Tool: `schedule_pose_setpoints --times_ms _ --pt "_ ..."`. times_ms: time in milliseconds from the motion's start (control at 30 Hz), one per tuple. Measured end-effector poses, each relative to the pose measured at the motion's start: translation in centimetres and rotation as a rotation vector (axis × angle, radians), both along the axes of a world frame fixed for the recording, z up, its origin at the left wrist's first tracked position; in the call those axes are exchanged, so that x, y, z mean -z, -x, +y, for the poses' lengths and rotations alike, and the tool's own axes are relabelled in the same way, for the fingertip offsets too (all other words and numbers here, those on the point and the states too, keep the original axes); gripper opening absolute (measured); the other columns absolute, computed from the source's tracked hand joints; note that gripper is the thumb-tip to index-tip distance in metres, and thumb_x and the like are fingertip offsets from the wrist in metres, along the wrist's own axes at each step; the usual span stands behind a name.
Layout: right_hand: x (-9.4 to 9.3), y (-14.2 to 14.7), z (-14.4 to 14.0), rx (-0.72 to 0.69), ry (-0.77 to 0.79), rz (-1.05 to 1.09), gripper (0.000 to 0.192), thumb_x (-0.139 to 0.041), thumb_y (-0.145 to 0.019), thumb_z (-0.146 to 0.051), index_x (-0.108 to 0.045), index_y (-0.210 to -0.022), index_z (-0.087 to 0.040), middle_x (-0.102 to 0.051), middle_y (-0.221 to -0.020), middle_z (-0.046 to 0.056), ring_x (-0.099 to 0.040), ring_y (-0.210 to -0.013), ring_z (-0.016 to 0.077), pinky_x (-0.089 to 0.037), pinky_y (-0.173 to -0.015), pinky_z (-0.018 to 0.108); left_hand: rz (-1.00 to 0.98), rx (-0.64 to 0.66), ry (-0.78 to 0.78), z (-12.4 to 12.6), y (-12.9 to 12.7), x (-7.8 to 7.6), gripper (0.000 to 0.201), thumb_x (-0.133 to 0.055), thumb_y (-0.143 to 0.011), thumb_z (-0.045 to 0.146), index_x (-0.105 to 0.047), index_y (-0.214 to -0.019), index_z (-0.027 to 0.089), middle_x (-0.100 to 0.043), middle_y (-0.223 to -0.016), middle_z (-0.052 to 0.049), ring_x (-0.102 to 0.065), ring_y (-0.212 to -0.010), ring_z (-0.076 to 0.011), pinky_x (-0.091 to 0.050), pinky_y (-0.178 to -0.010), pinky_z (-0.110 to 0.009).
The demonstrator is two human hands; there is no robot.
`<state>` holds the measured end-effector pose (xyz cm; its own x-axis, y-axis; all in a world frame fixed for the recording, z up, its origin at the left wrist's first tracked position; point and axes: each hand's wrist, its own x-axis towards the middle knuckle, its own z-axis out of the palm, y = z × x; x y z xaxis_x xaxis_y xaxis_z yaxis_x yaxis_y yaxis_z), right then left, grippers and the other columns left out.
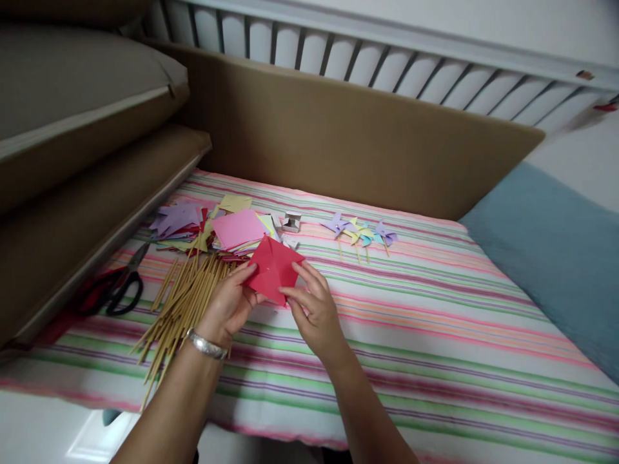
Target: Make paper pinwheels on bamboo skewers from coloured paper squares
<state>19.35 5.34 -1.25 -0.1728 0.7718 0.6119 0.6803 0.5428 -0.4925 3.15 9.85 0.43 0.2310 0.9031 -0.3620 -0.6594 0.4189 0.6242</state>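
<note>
Left hand [229, 304] and right hand [313, 308], reaching forward over striped cloth [435, 322], gripped opposite sides of red paper [273, 264] between them. Left forearm [176, 396] partly blocked sticks [193, 290]; scissors [127, 269] lay farther left, pinwheels [356, 232] beyond the right hand.

Striped cloth [435, 316] in front of me's got scissors [129, 269] at left, loads of sticks [193, 298] left of centre, paper piles [238, 225] and a box [292, 222] higher up, four pinwheels [356, 232] right of centre.
</note>
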Motion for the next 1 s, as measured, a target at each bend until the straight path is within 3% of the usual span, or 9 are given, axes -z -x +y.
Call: schedule_pose_setpoints --times_ms 167,333,600,767,1000 --pt "0.0 0.4 -0.1 -0.001 -0.043 -0.012 0.021 -0.053 -0.079 -0.01 -0.068 -0.086 -0.023 -0.054 -0.127 0.008 -0.038 -0.127 0.0255 -0.04 -0.098 0.046 -0.033 0.012 0.0 -0.2 -0.3 -0.2 0.018 -0.057 -0.076 0.012 -0.065 -0.093 0.011 -0.072 -0.087 -0.01 -0.066 -0.071 -0.0171 -0.056 -0.064 -0.03" --pt "0.2 0.7 -0.1 -0.019 -0.051 -0.018 0.022 -0.053 -0.079 -0.011 -0.068 -0.086 -0.025 -0.054 -0.126 0.006 -0.039 -0.126 0.0251 -0.042 -0.095 0.046 -0.065 -0.001 0.022 -0.6 -0.9 0.1 0.017 -0.064 -0.071 0.01 -0.067 -0.088 0.009 -0.072 -0.083 -0.008 -0.065 -0.067 -0.0153 -0.054 -0.058 -0.025" --pt "0.2 1.6 -0.2 -0.056 -0.001 0.024 0.017 -0.057 -0.078 -0.012 -0.068 -0.085 -0.024 -0.06 -0.115 0.007 -0.044 -0.12 0.0243 -0.04 -0.097 0.045 0.016 -0.148 -0.031 -1.1 -1.9 1.0 0.027 -0.075 -0.058 0.011 -0.068 -0.083 0.01 -0.072 -0.077 -0.006 -0.065 -0.068 -0.0162 -0.051 -0.06 -0.024" --pt "-0.5 2.0 -0.3 0.021 0.138 0.276 0.006 -0.063 -0.076 -0.018 -0.067 -0.078 -0.023 -0.064 -0.088 0.004 -0.057 -0.091 0.0186 -0.046 -0.083 0.035 0.132 -0.127 -0.079 -1.5 -1.9 1.1 0.021 -0.075 -0.058 0.017 -0.068 -0.077 0.01 -0.071 -0.07 -0.004 -0.062 -0.061 -0.0135 -0.05 -0.058 -0.023" --pt "-0.5 1.8 0.2 0.142 0.437 0.544 0.006 -0.064 -0.07 -0.023 -0.062 -0.066 -0.019 -0.058 -0.066 -0.001 -0.052 -0.061 0.0124 -0.042 -0.059 0.025 0.206 -0.063 -0.086 -1.9 -2.5 1.0 0.019 -0.076 -0.057 0.02 -0.068 -0.071 0.011 -0.069 -0.065 -0.003 -0.06 -0.057 -0.0126 -0.049 -0.057 -0.024"
